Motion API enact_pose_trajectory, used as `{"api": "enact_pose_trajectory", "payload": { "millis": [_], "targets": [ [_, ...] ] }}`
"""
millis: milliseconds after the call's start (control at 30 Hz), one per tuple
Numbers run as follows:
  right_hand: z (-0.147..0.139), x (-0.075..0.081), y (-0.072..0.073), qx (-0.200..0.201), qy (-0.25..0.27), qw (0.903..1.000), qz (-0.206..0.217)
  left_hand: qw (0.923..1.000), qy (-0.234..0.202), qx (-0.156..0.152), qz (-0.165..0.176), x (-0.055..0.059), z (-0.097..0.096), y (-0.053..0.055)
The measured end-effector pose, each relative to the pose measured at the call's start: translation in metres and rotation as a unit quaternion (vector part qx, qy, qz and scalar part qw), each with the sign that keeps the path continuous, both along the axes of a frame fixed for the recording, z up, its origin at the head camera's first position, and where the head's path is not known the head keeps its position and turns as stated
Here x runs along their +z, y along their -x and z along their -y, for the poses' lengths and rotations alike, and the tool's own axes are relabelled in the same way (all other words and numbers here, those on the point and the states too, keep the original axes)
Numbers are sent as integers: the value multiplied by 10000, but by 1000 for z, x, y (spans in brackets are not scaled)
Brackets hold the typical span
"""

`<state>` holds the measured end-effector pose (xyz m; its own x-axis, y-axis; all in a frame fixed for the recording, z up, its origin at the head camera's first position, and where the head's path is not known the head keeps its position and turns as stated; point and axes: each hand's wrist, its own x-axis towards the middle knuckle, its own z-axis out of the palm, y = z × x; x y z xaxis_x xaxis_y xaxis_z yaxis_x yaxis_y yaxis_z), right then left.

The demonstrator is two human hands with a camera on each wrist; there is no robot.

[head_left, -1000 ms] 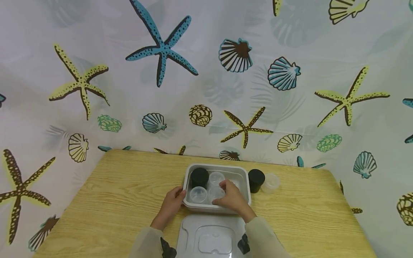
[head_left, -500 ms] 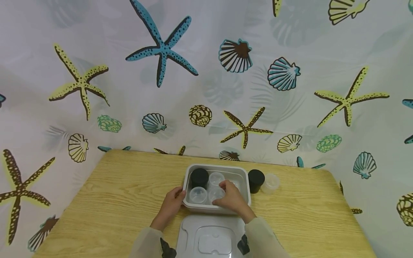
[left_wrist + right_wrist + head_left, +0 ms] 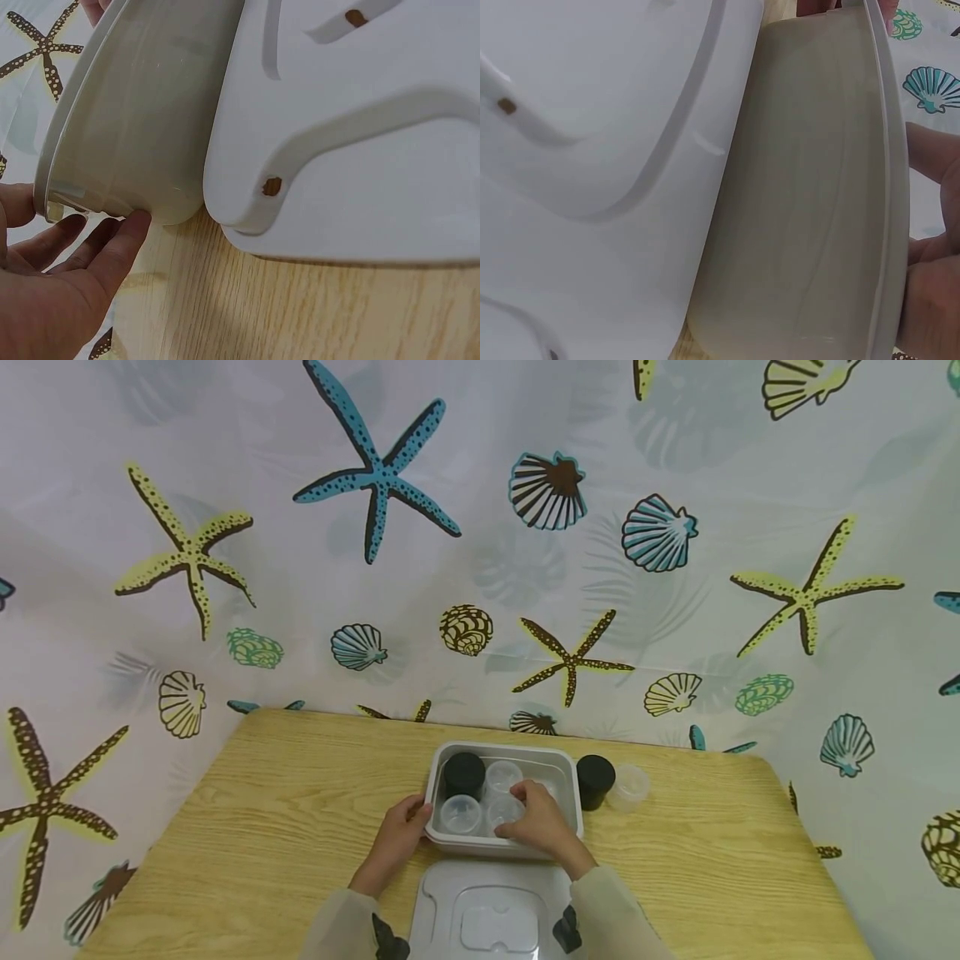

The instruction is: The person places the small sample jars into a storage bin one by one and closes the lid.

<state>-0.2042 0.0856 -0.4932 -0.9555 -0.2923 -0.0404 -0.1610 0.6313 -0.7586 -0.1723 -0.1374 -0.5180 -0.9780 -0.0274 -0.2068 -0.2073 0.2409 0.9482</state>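
A white plastic box [image 3: 487, 847] stands on the table. Its left rim is held by my left hand [image 3: 401, 828], thumb at the rim and fingers against the outer wall in the left wrist view. Inside the box, my right hand [image 3: 542, 820] grips a clear plastic cup [image 3: 504, 811] at the front middle. Another clear cup [image 3: 461, 815] sits left of it, a third clear cup [image 3: 502, 775] behind it. A black cylindrical jar [image 3: 464, 773] occupies the back left corner. The right wrist view shows the box wall hiding the gripped cup.
A white lid [image 3: 498, 918] lies directly in front of the box, between the forearms. Just right of the box stand another black jar [image 3: 596, 781] and a clear cup [image 3: 630, 787]. A patterned curtain [image 3: 480, 568] hangs behind the wooden table [image 3: 300, 793].
The gripped clear cup has shifted very slightly to the right with my right hand. My left hand keeps its place on the box.
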Motion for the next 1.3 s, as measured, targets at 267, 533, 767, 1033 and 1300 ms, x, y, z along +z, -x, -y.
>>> {"api": "enact_pose_trajectory", "payload": {
  "millis": [267, 533, 767, 1033, 1300],
  "targets": [
    [-5, 3, 1, -31, -23, 10000, -40, 10000, -11, 0, 12, 0, -1, 0],
    [-14, 4, 0, -23, 41, 9999, -121, 10000, 23, -39, -19, 1, 0, -1],
    [-21, 8, -1, -121, 61, 9998, -130, 10000, -51, -27, -8, 0, 0, 0],
    [-29, 12, 0, -186, 77, 9996, -206, 10000, 5, -43, 4, 1, 0, 0],
    [-40, 11, 1, -295, 249, 9986, -366, 9999, -114, -40, 63, 0, 0, 1]
  ]
}}
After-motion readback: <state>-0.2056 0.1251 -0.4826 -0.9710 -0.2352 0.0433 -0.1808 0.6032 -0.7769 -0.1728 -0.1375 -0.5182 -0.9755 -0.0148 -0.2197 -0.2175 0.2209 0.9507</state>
